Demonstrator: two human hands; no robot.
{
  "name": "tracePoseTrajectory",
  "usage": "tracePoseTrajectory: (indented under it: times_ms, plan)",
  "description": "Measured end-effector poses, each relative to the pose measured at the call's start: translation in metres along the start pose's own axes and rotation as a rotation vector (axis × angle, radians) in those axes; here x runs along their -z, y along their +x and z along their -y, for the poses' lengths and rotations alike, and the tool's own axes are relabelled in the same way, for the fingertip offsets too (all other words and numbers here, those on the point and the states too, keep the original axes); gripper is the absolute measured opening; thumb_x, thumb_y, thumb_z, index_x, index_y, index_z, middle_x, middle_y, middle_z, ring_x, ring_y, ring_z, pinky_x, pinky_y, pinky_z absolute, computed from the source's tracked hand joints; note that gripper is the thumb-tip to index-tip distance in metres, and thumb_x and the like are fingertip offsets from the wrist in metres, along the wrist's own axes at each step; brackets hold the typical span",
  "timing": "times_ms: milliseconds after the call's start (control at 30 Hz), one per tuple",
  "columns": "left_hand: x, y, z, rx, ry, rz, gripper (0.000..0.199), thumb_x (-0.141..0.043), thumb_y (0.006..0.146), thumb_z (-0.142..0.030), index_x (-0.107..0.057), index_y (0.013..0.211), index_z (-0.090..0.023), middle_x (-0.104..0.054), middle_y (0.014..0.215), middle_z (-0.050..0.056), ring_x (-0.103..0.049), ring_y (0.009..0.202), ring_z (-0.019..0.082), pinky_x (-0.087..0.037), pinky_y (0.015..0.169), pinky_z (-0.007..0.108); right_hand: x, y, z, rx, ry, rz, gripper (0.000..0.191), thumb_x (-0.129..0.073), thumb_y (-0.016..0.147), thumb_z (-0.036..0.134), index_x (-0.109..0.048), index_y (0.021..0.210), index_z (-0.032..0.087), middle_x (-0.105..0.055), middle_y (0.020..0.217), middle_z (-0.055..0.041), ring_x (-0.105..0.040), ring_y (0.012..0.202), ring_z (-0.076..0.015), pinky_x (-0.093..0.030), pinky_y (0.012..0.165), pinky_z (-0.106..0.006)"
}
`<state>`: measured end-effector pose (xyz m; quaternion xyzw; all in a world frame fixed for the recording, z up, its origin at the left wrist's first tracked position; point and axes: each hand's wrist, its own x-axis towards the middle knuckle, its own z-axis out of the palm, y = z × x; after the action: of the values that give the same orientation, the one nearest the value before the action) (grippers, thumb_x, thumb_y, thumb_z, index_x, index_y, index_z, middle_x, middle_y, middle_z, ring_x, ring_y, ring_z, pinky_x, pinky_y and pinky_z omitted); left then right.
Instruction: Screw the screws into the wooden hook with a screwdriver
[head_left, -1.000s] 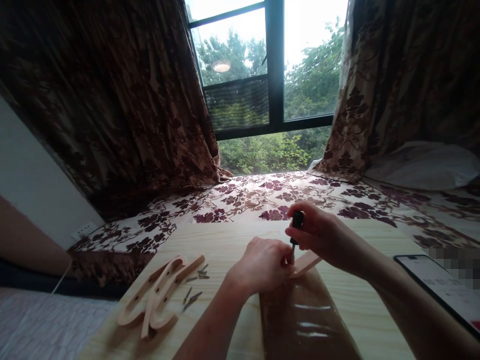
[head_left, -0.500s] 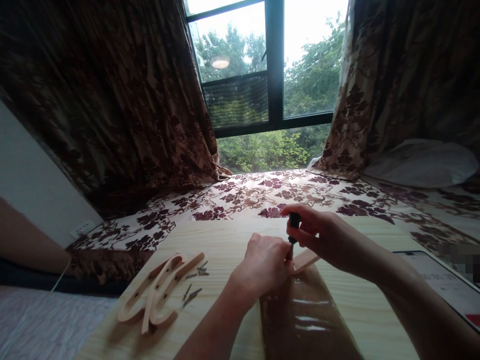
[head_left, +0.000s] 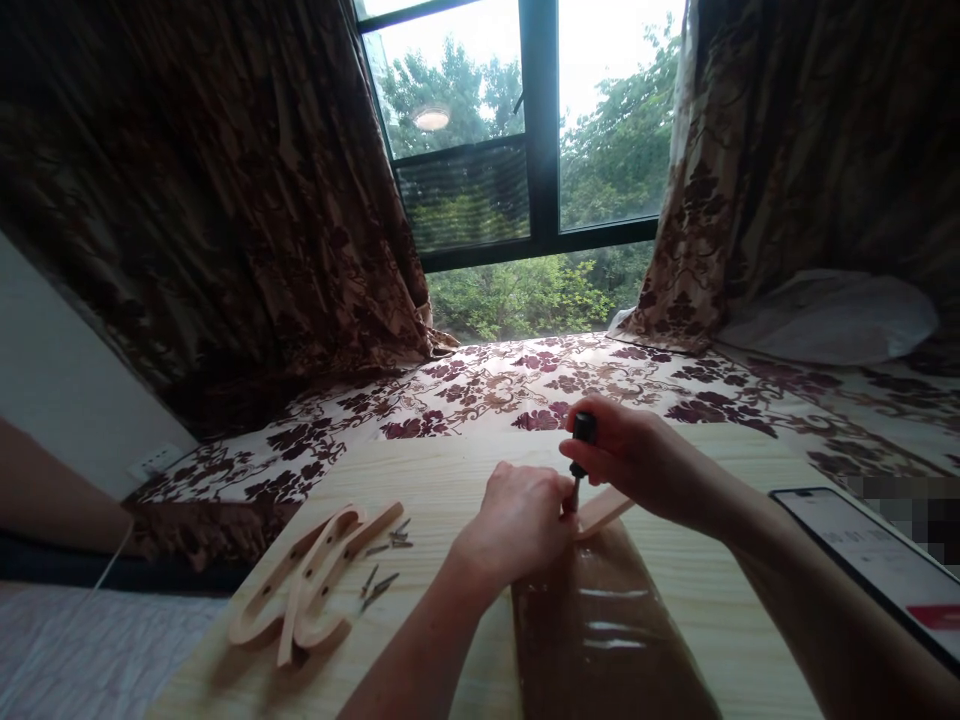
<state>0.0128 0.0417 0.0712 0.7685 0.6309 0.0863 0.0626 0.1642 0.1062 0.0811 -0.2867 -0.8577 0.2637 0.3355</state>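
A small screwdriver [head_left: 583, 430] with a black handle stands nearly upright, its grip pinched in the fingers of my right hand [head_left: 637, 455]. Its shaft points down beside the fingertips of my left hand [head_left: 517, 520]. Those fingers are closed on the near end of a pale wooden strip [head_left: 604, 508], and the screw end there is hidden. The strip lies at the far end of a brown, tape-wrapped box [head_left: 600, 610]. To the left, several curved wooden hooks [head_left: 319, 580] with drilled holes rest in a heap, with several screws [head_left: 382, 585] beside them.
A pale wooden tabletop [head_left: 442, 470] carries everything. At the right lies a phone [head_left: 847, 550] with its screen lit. Behind the table are a flower-patterned cloth [head_left: 517, 380], dark curtains [head_left: 225, 200] and a window [head_left: 544, 130].
My right hand has shifted its fingers round the screwdriver handle, with the index finger now drawn closer in. My left hand keeps its hold. The whole view has shifted slightly.
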Motion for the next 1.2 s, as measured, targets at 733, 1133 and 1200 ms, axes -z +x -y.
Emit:
tracePoseTrajectory:
  times_ms: [733,1133,1200]
  plan:
    - [0.009,-0.004,-0.005,-0.004,0.006,0.094,0.011,-0.062,0.074,-0.026,-0.072,0.078,-0.024,-0.069,0.075,0.001,-0.062,0.077,0.021,-0.041,0.068,0.029,0.0,0.001,-0.002,-0.032,-0.035,-0.024,0.016,-0.057,0.085,0.033,-0.048,0.081,0.021,-0.057,0.059,0.0023,-0.052,0.052,-0.0128,-0.035,0.048,-0.022]
    - [0.01,-0.005,-0.002,-0.014,-0.048,0.108,0.01,-0.066,0.079,-0.034,-0.068,0.078,-0.024,-0.068,0.08,-0.002,-0.062,0.08,0.019,-0.04,0.065,0.025,0.002,-0.002,0.005,0.0,-0.088,-0.005,0.015,-0.057,0.085,0.033,-0.05,0.081,0.021,-0.056,0.064,0.0017,-0.048,0.055,-0.0121,-0.033,0.05,-0.022]
    - [0.009,-0.005,-0.003,-0.011,-0.04,0.1,0.009,-0.065,0.079,-0.031,-0.069,0.076,-0.024,-0.068,0.078,-0.002,-0.062,0.078,0.018,-0.039,0.065,0.025,0.003,-0.003,0.006,0.022,-0.101,0.001,0.014,-0.057,0.085,0.032,-0.05,0.082,0.021,-0.055,0.065,0.002,-0.046,0.055,-0.0115,-0.033,0.05,-0.022]
